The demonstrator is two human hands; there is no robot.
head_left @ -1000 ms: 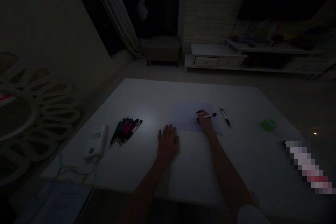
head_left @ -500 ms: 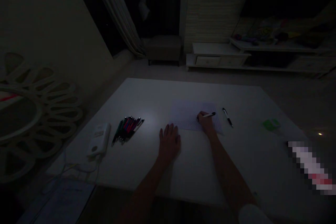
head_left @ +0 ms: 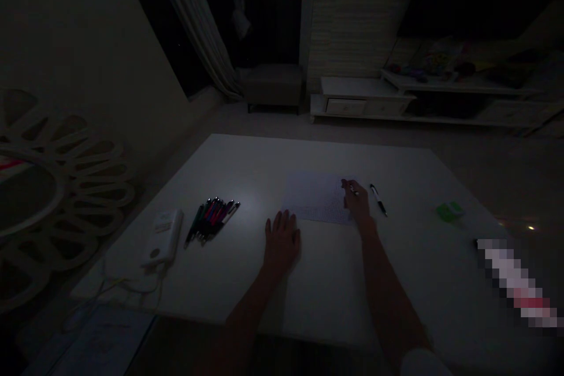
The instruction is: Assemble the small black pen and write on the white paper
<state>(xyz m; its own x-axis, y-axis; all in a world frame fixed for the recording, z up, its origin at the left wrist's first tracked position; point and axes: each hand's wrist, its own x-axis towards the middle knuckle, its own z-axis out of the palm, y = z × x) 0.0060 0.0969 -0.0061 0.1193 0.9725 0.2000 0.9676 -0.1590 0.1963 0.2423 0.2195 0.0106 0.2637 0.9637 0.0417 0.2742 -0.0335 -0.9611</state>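
A sheet of paper (head_left: 308,191) with dense marks along its lower part lies on the white table (head_left: 247,158). My left hand (head_left: 281,242) rests flat, fingers spread, at the paper's lower left edge. At the sheet's right side, my right hand (head_left: 356,198) is closed round a pen (head_left: 353,190), mostly hidden by the fingers. A second pen (head_left: 378,200), white and black, lies just right of that hand. Several pens (head_left: 211,220) in dark, red and purple colours are heaped to the left.
A white device (head_left: 163,238) with cables sits at the table's left. A green item (head_left: 449,211) lies to the right, near a blurred-out object (head_left: 515,282). Beyond the table stand a low white cabinet (head_left: 365,107) and a grey bench (head_left: 273,85).
My right hand has moved up and slightly right along the paper, and the pen is now more upright and more hidden. My left hand stays in place; the view has shifted a little.
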